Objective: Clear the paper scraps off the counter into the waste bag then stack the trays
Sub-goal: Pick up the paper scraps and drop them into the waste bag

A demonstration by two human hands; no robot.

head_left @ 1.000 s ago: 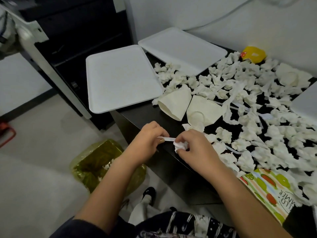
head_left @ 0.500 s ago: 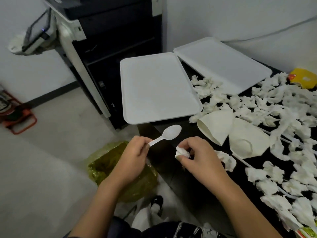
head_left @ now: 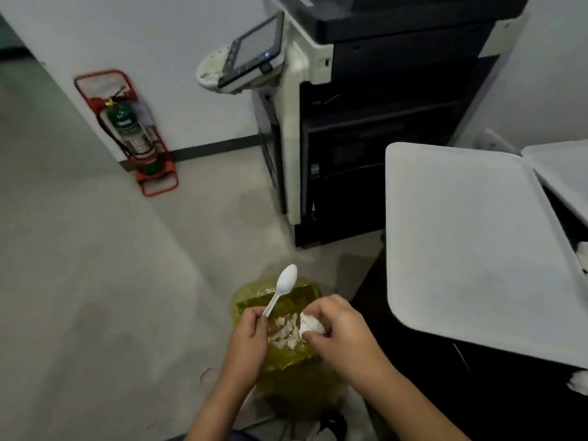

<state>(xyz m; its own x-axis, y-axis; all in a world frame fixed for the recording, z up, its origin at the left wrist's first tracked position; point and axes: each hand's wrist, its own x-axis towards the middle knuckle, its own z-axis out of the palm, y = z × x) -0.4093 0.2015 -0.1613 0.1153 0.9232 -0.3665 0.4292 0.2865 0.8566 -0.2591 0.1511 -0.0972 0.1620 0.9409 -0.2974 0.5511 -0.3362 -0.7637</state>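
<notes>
Dropping step: right hand (head_left: 342,329) grips a paper wad (head_left: 313,326) over the waste bag (head_left: 286,354), fingers curled round it. Left hand (head_left: 249,334), at nine o'clock, pinches a plastic spoon (head_left: 281,289). Advice: uncurl directly above the mouth, both loads inside; trays (head_left: 471,243) wait unstacked at two o'clock.

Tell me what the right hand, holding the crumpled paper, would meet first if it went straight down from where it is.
Most likely the paper scraps lying in the open yellow waste bag. The right hand with its crumpled paper appears above the bag's mouth, though depth is hard to judge.
</notes>
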